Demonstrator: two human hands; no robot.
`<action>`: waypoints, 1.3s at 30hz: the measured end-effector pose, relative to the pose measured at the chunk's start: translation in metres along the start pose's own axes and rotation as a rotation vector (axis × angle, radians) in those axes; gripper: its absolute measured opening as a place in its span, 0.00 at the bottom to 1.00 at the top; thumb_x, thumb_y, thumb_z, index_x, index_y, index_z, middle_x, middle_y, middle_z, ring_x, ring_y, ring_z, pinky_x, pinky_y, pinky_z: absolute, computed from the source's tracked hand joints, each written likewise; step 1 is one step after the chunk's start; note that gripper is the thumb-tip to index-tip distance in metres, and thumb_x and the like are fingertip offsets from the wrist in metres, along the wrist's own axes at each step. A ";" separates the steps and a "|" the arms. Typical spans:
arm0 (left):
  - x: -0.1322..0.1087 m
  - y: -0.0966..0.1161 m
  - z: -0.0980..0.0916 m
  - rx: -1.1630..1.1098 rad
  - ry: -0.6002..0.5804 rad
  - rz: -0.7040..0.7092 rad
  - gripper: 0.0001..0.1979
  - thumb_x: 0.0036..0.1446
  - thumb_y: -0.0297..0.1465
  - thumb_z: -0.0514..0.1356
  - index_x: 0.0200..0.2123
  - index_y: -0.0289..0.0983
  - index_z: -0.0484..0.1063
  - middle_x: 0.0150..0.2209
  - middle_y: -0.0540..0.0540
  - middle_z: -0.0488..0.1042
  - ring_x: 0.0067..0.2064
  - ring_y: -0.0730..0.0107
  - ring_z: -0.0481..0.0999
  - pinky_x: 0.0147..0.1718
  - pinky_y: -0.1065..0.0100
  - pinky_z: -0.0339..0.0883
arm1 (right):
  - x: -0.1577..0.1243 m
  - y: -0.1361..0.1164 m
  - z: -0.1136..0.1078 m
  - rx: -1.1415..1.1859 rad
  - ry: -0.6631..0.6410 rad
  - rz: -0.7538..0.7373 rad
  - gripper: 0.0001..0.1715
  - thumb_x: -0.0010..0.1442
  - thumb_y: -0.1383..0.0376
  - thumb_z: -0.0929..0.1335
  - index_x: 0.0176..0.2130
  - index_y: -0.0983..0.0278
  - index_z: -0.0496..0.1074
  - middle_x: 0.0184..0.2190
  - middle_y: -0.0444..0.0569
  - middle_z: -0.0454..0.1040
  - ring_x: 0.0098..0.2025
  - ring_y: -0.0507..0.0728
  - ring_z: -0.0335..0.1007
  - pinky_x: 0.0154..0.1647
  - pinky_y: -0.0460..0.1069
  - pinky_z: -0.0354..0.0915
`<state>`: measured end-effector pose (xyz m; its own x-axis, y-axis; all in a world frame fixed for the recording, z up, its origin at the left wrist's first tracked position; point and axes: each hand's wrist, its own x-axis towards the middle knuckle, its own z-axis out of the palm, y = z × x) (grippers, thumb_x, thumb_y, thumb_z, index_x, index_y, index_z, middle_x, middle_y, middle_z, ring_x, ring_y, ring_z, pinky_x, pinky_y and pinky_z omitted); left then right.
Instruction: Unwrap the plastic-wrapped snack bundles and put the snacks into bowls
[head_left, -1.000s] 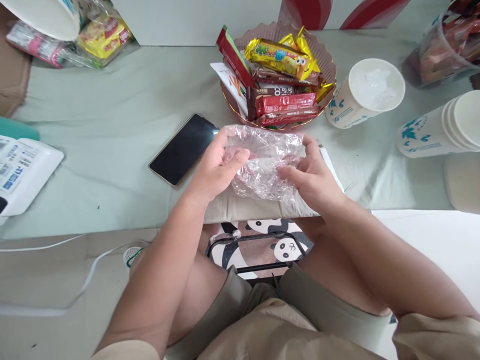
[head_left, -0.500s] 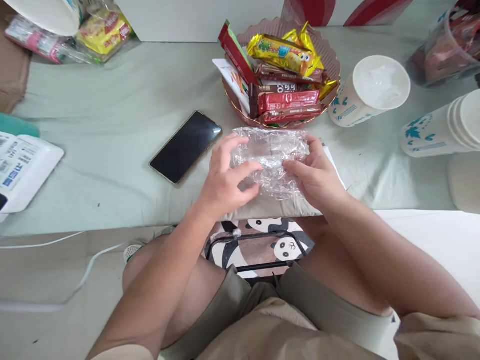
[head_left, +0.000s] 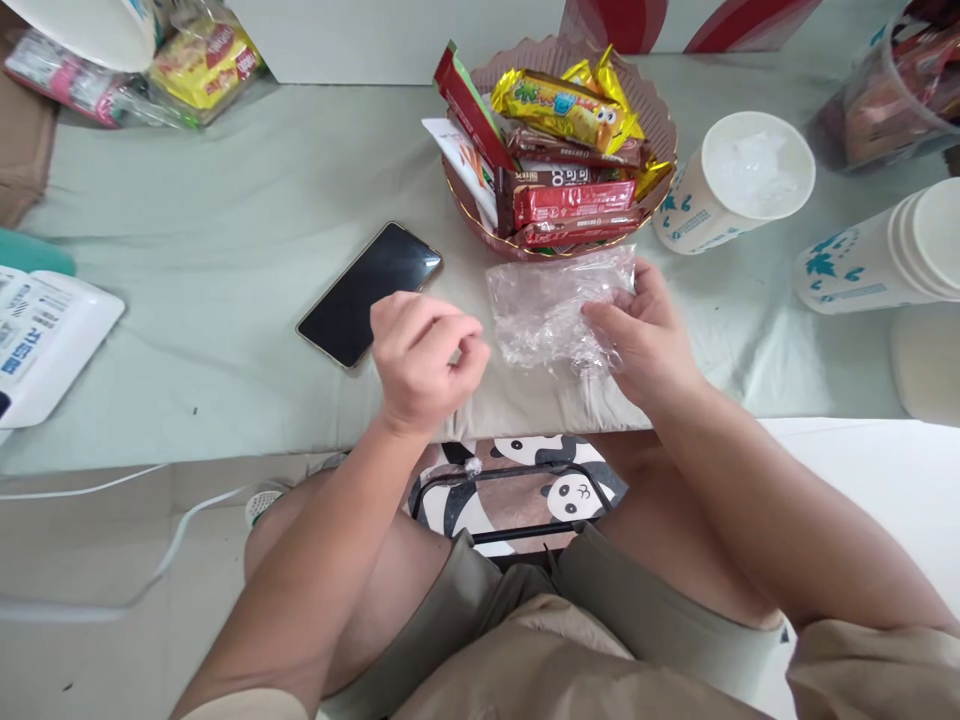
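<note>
A crinkled clear plastic bag (head_left: 551, 310) is pinched between the thumb and fingers of my right hand (head_left: 651, 330) at its right side, over the front part of the table. My left hand (head_left: 427, 360) is curled into a loose fist to the left of the bag, apart from it, and nothing shows in its fingers. Close behind that fist lies a black phone (head_left: 360, 295), its right corner near my knuckles. Just beyond the bag sits a scalloped, gold-rimmed bowl (head_left: 664, 110) of wrapped snack bars (head_left: 574, 205).
Right of the bowl stands a paper cup (head_left: 690, 215) with crumpled clear plastic inside. Stacked paper cups (head_left: 855, 265) lie tilted farther right, below a clear tub (head_left: 900, 110). A white device (head_left: 67, 340) is at the left edge, and packaged items (head_left: 199, 75) lie behind it.
My left hand has come off the plastic bag, moved left and curled closed. The bag, held by my right hand alone, looks flatter and sits slightly farther right.
</note>
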<state>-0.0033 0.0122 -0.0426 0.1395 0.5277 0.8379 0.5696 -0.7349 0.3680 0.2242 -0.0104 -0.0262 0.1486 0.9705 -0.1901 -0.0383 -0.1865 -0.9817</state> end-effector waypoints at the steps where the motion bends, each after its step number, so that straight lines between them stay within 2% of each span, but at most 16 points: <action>1: -0.002 -0.002 0.000 -0.071 -0.024 -0.109 0.09 0.52 0.20 0.61 0.32 0.42 0.72 0.30 0.51 0.75 0.34 0.68 0.73 0.37 0.62 0.66 | 0.000 -0.001 -0.002 -0.015 -0.002 -0.026 0.34 0.55 0.56 0.76 0.55 0.52 0.61 0.35 0.42 0.70 0.31 0.52 0.68 0.30 0.50 0.66; 3: -0.008 -0.006 0.002 -0.285 -0.114 -0.437 0.04 0.59 0.30 0.62 0.39 0.43 0.74 0.37 0.48 0.78 0.40 0.66 0.77 0.42 0.63 0.70 | -0.002 -0.003 -0.003 -0.037 -0.027 -0.062 0.34 0.56 0.54 0.76 0.56 0.51 0.61 0.38 0.43 0.72 0.34 0.54 0.71 0.33 0.51 0.68; 6: -0.015 -0.005 0.009 -0.664 -0.280 -0.926 0.19 0.63 0.47 0.61 0.51 0.42 0.71 0.51 0.41 0.78 0.53 0.60 0.79 0.48 0.61 0.74 | -0.010 -0.007 0.000 -0.017 -0.060 -0.071 0.32 0.57 0.54 0.75 0.56 0.51 0.61 0.39 0.45 0.73 0.35 0.55 0.72 0.35 0.53 0.70; 8: -0.014 -0.001 0.010 -0.857 -0.354 -1.086 0.28 0.58 0.53 0.65 0.54 0.41 0.70 0.56 0.39 0.76 0.57 0.57 0.78 0.50 0.61 0.75 | -0.016 -0.010 0.004 -0.012 -0.075 -0.056 0.30 0.57 0.54 0.75 0.54 0.52 0.62 0.39 0.45 0.74 0.35 0.55 0.73 0.36 0.54 0.71; 10: -0.008 0.006 0.007 -1.011 -0.439 -1.186 0.32 0.52 0.52 0.71 0.54 0.41 0.71 0.55 0.39 0.78 0.55 0.57 0.80 0.50 0.60 0.76 | -0.022 -0.011 0.008 -0.025 -0.101 -0.041 0.29 0.57 0.54 0.75 0.53 0.52 0.63 0.40 0.46 0.75 0.36 0.56 0.75 0.36 0.54 0.72; 13: 0.003 0.014 0.000 -1.122 -0.581 -1.311 0.28 0.47 0.44 0.75 0.48 0.39 0.75 0.41 0.44 0.82 0.39 0.64 0.83 0.39 0.64 0.78 | -0.023 -0.010 0.011 -0.008 -0.129 -0.040 0.28 0.57 0.55 0.75 0.52 0.52 0.63 0.41 0.46 0.76 0.37 0.56 0.76 0.35 0.53 0.72; 15: 0.009 0.015 -0.002 -1.066 -0.563 -1.311 0.19 0.47 0.40 0.75 0.38 0.39 0.76 0.31 0.49 0.79 0.29 0.71 0.78 0.29 0.69 0.73 | -0.020 -0.008 0.011 0.028 -0.105 -0.045 0.27 0.58 0.57 0.76 0.51 0.53 0.63 0.38 0.44 0.75 0.35 0.54 0.74 0.34 0.51 0.71; 17: 0.012 0.013 -0.003 -0.976 -0.470 -1.251 0.13 0.50 0.37 0.73 0.32 0.39 0.73 0.27 0.52 0.76 0.24 0.76 0.72 0.22 0.72 0.67 | -0.017 -0.006 0.010 0.064 -0.057 -0.029 0.26 0.57 0.59 0.76 0.49 0.54 0.63 0.35 0.41 0.72 0.31 0.51 0.70 0.32 0.49 0.70; 19: 0.013 0.010 -0.003 -0.911 -0.424 -1.196 0.11 0.53 0.35 0.70 0.33 0.40 0.72 0.25 0.54 0.75 0.21 0.77 0.70 0.19 0.73 0.65 | -0.014 -0.004 0.008 0.094 -0.023 0.015 0.27 0.56 0.59 0.77 0.49 0.55 0.62 0.34 0.40 0.70 0.29 0.49 0.67 0.31 0.48 0.68; 21: 0.013 0.007 -0.004 -0.880 -0.438 -1.164 0.10 0.55 0.35 0.69 0.36 0.42 0.71 0.24 0.55 0.75 0.20 0.76 0.70 0.18 0.73 0.65 | -0.013 -0.003 0.007 0.104 -0.038 0.083 0.31 0.55 0.56 0.78 0.51 0.55 0.63 0.34 0.40 0.71 0.28 0.49 0.67 0.30 0.48 0.67; 23: 0.014 0.005 -0.006 -0.875 -0.488 -1.140 0.10 0.57 0.37 0.68 0.38 0.43 0.70 0.23 0.55 0.76 0.20 0.74 0.72 0.19 0.72 0.66 | -0.013 -0.003 0.006 0.087 -0.109 0.167 0.32 0.54 0.53 0.78 0.51 0.57 0.65 0.34 0.42 0.72 0.29 0.51 0.69 0.29 0.49 0.66; 26: 0.014 0.005 -0.009 -0.876 -0.536 -1.130 0.11 0.57 0.37 0.68 0.39 0.42 0.71 0.23 0.54 0.76 0.21 0.71 0.74 0.20 0.70 0.68 | -0.014 -0.004 0.007 0.057 -0.236 0.237 0.26 0.53 0.52 0.78 0.44 0.60 0.70 0.29 0.42 0.71 0.29 0.51 0.68 0.29 0.48 0.64; 29: 0.017 0.005 -0.011 -0.897 -0.551 -1.164 0.11 0.55 0.36 0.69 0.39 0.42 0.71 0.21 0.55 0.74 0.19 0.71 0.73 0.16 0.71 0.66 | -0.014 -0.005 0.008 0.044 -0.303 0.220 0.19 0.56 0.54 0.76 0.42 0.59 0.71 0.23 0.39 0.68 0.24 0.50 0.63 0.26 0.48 0.60; 31: 0.019 0.005 -0.012 -0.943 -0.553 -1.204 0.13 0.53 0.36 0.69 0.39 0.42 0.70 0.20 0.56 0.73 0.17 0.72 0.72 0.15 0.72 0.64 | -0.013 -0.005 0.009 0.033 -0.287 0.179 0.16 0.57 0.55 0.75 0.43 0.57 0.72 0.22 0.38 0.67 0.22 0.50 0.61 0.25 0.48 0.59; 35: 0.024 0.000 -0.012 -1.043 -0.517 -1.267 0.15 0.48 0.38 0.71 0.36 0.42 0.70 0.21 0.56 0.73 0.18 0.74 0.73 0.16 0.72 0.67 | -0.013 -0.009 0.009 0.033 -0.228 0.050 0.13 0.54 0.55 0.75 0.35 0.58 0.73 0.26 0.42 0.69 0.26 0.51 0.63 0.28 0.49 0.62; 39: 0.028 -0.008 -0.012 -1.145 -0.494 -1.247 0.14 0.48 0.44 0.68 0.28 0.40 0.73 0.23 0.51 0.71 0.21 0.71 0.72 0.20 0.67 0.70 | -0.014 -0.014 0.004 0.038 -0.296 0.054 0.09 0.54 0.57 0.72 0.33 0.59 0.75 0.28 0.45 0.72 0.28 0.52 0.64 0.32 0.50 0.63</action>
<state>-0.0131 0.0278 -0.0171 0.4375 0.8648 -0.2464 -0.2536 0.3816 0.8889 0.2185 -0.0210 -0.0096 -0.1490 0.9627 -0.2259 -0.0764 -0.2390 -0.9680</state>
